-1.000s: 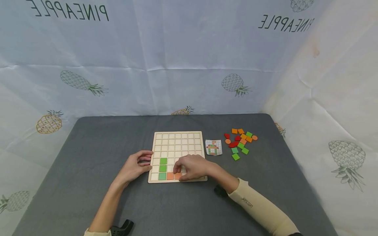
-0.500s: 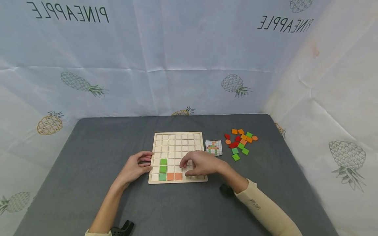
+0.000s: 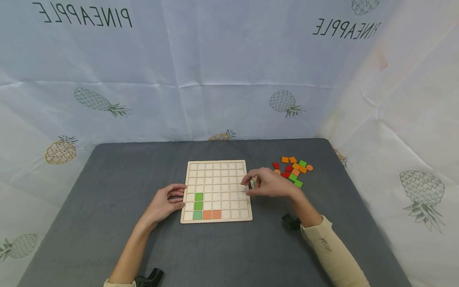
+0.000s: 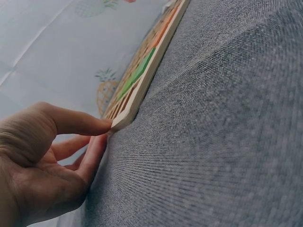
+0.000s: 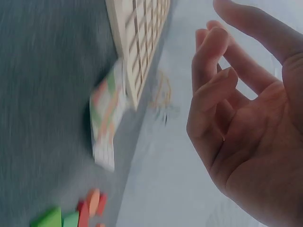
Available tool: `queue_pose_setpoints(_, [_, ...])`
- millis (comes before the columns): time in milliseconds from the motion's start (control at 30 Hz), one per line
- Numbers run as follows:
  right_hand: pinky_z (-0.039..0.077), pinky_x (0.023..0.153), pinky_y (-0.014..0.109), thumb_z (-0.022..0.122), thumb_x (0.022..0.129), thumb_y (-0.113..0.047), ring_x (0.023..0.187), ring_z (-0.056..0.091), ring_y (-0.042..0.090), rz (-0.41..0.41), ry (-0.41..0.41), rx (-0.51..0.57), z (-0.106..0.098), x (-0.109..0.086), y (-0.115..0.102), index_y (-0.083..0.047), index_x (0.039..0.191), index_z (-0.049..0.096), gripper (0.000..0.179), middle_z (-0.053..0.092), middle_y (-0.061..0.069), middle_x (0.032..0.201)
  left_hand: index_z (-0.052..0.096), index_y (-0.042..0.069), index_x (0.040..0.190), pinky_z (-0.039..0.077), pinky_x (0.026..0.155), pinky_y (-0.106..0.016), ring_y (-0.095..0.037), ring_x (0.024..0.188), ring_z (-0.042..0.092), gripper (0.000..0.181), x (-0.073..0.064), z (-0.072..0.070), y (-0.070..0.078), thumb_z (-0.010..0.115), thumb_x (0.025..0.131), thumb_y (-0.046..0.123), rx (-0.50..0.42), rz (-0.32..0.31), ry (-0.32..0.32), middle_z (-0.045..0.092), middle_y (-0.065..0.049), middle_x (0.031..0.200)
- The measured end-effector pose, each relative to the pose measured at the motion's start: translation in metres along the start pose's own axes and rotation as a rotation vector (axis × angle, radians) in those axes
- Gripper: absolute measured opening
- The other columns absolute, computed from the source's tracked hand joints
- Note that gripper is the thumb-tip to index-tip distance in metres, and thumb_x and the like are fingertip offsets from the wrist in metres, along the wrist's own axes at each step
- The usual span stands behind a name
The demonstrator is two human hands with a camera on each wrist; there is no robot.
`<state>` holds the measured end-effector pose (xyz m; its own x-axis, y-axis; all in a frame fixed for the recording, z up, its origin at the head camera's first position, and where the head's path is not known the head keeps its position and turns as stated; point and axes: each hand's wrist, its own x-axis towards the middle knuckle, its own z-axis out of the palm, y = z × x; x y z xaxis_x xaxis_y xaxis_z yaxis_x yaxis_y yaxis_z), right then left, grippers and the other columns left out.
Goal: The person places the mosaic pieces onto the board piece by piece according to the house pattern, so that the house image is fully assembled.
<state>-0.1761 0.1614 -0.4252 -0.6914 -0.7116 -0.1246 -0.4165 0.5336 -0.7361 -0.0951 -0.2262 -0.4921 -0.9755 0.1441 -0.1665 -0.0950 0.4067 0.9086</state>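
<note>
A wooden grid board (image 3: 225, 175) lies on the grey table. Near its left side, three green square tiles (image 3: 198, 205) form a column, and two orange square tiles (image 3: 212, 215) continue along the bottom row. My left hand (image 3: 161, 205) rests against the board's left edge, thumb and fingertips touching it at separate spots; the left wrist view shows the thumb (image 4: 94, 124) at the corner. Over the board's right edge hovers my right hand (image 3: 270, 184), fingers loosely bent and holding nothing. Beneath it, mostly hidden, is a small pattern card (image 5: 106, 113), creased and bent upward.
Right of the card lie loose tiles (image 3: 295, 166): orange and green squares, red pieces and orange rounds. A pineapple-print cloth (image 3: 201, 111) hangs behind the table and along its sides. Dark wrist devices (image 3: 148, 278) sit at both wrists.
My right hand has let go of the second orange tile in the bottom row, lifted, and moved right toward the card and loose tiles. My left hand has stayed at the board's edge.
</note>
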Motion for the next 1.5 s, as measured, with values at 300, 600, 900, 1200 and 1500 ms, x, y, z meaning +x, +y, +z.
queue_pose_setpoints(300, [0.054, 0.061, 0.025, 0.082, 0.097, -0.015, 0.066, 0.064, 0.030, 0.056, 0.057, 0.066, -0.033, -0.026, 0.035, 0.000, 0.121, 0.077, 0.028, 0.077, 0.019, 0.116, 0.057, -0.005, 0.149, 0.063, 0.102, -0.027, -0.035, 0.126, 0.065, 0.060, 0.001, 0.000, 0.002, 0.078, 0.093, -0.004, -0.001, 0.001, 0.008, 0.062, -0.027, 0.145])
queue_pose_setpoints(600, [0.039, 0.055, 0.023, 0.081, 0.097, -0.011, 0.055, 0.041, 0.007, 0.144, 0.080, 0.074, -0.051, -0.049, 0.071, 0.003, 0.125, 0.074, 0.032, 0.071, 0.026, 0.097, 0.056, -0.006, 0.150, 0.063, 0.104, -0.030, -0.036, 0.128, 0.065, 0.060, 0.000, 0.000, 0.003, 0.078, 0.094, -0.004, -0.002, 0.009, 0.005, 0.062, -0.028, 0.145])
queue_pose_setpoints(900, [0.038, 0.057, 0.023, 0.083, 0.094, -0.008, 0.051, 0.035, 0.005, 0.199, 0.127, -0.014, -0.058, -0.065, 0.099, -0.006, 0.119, 0.080, 0.025, 0.076, 0.019, 0.119, 0.055, -0.006, 0.150, 0.063, 0.102, -0.028, -0.037, 0.128, 0.064, 0.061, -0.001, 0.000, 0.004, 0.077, 0.094, -0.005, -0.019, 0.005, 0.008, 0.061, -0.029, 0.146])
queue_pose_setpoints(1200, [0.037, 0.056, 0.023, 0.084, 0.092, -0.006, 0.050, 0.037, 0.006, 0.234, 0.097, -0.010, -0.057, -0.071, 0.111, -0.005, 0.119, 0.080, 0.027, 0.073, 0.016, 0.107, 0.055, -0.005, 0.151, 0.062, 0.101, -0.023, -0.036, 0.129, 0.064, 0.061, 0.000, 0.000, 0.001, 0.076, 0.095, -0.004, -0.007, -0.013, 0.004, 0.060, -0.028, 0.146])
queue_pose_setpoints(1500, [0.044, 0.056, 0.024, 0.085, 0.089, -0.003, 0.051, 0.048, 0.010, 0.212, 0.102, -0.005, -0.054, -0.070, 0.113, -0.002, 0.118, 0.078, 0.030, 0.074, 0.021, 0.116, 0.055, -0.006, 0.150, 0.063, 0.102, -0.027, -0.037, 0.127, 0.064, 0.060, 0.000, 0.001, 0.000, 0.077, 0.094, -0.004, -0.006, -0.008, 0.008, 0.061, -0.029, 0.144])
